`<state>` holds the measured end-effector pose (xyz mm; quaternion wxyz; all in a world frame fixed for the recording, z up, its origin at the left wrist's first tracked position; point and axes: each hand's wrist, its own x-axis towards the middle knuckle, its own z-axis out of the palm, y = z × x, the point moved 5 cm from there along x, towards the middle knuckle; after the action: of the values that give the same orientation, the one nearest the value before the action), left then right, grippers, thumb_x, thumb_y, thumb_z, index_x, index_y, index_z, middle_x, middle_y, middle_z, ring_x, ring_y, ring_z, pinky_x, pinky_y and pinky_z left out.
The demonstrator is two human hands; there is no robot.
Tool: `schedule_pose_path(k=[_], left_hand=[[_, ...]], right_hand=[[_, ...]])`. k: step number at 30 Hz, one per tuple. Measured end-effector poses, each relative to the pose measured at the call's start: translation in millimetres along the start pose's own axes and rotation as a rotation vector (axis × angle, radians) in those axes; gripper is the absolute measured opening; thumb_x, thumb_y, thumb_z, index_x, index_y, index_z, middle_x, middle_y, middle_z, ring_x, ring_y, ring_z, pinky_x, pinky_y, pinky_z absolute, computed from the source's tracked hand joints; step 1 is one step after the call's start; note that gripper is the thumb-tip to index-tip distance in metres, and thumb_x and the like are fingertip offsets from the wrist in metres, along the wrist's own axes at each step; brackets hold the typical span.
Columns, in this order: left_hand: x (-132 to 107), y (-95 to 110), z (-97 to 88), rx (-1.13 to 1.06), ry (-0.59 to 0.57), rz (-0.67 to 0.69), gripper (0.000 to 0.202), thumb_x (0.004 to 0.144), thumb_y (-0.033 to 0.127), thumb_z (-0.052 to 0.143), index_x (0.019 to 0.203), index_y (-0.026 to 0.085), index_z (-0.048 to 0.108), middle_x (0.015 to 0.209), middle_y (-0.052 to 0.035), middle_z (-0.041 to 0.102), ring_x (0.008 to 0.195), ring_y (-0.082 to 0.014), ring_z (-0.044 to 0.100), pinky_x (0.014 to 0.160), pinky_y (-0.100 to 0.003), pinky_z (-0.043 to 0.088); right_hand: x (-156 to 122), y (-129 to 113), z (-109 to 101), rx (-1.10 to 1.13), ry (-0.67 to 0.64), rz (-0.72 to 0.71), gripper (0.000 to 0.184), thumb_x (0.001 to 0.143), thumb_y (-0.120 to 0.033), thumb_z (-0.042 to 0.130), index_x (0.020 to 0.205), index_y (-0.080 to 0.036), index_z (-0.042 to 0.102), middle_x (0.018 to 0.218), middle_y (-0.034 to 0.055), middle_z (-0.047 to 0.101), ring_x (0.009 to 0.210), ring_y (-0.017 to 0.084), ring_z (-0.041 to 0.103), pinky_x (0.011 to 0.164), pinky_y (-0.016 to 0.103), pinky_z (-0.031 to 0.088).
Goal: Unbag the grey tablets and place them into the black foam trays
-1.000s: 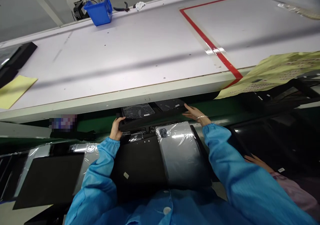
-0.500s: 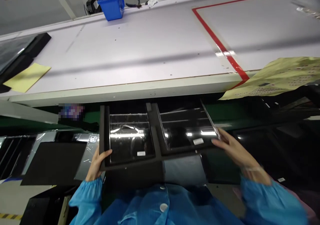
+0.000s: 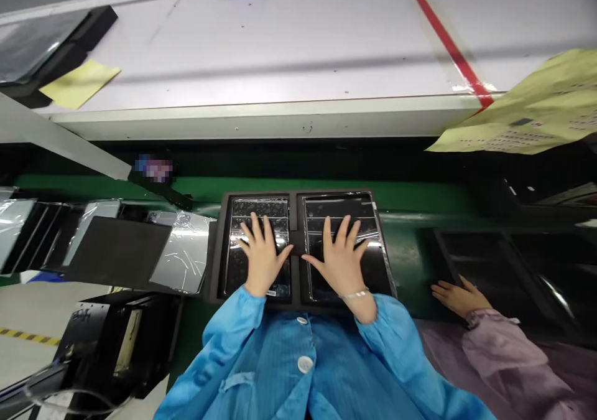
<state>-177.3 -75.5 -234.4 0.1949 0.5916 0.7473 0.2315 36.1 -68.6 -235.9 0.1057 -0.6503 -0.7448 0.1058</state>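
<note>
A green belt (image 3: 405,242) bears a black tray (image 3: 295,286) close before the person. Inside lie a right screen (image 3: 367,223) and left screen (image 3: 237,274). Above them, right hand (image 3: 344,267) and left hand (image 3: 262,263) have fingers spread wide, grasping nothing, apparently touching the glass.

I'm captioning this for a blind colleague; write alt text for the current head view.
The camera wearer's left hand and right hand spread over two dark, film-covered panels side by side in a black tray on a green surface. At right, a co-worker's hand is at another dark tray.
</note>
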Motion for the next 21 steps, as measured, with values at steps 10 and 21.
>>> schedule_pose_path(k=[10, 21], left_hand=[[16, 22, -38.1, 0.247, -0.247, -0.017, 0.088, 0.097, 0.039, 0.059, 0.170, 0.013, 0.018, 0.170, -0.0284, 0.035, 0.152, -0.0520, 0.041, 0.113, -0.068, 0.044], [27, -58, -193.5, 0.410, -0.014, -0.047, 0.084, 0.096, 0.044, 0.049, 0.170, 0.015, 0.021, 0.059, 0.0028, 0.056, 0.054, -0.0232, 0.059, 0.060, -0.028, 0.040]], right_hand=[[8, -6, -36, 0.104, -0.234, 0.118, 0.114, 0.076, -0.025, 0.075, 0.170, -0.016, 0.011, 0.170, 0.0326, 0.023, 0.156, 0.060, 0.013, 0.110, 0.084, 0.031], [-1, 80, -124, 0.328, 0.008, 0.211, 0.077, 0.078, -0.044, 0.051, 0.147, -0.013, 0.061, 0.092, 0.0111, 0.081, 0.077, 0.035, 0.077, 0.072, 0.043, 0.055]])
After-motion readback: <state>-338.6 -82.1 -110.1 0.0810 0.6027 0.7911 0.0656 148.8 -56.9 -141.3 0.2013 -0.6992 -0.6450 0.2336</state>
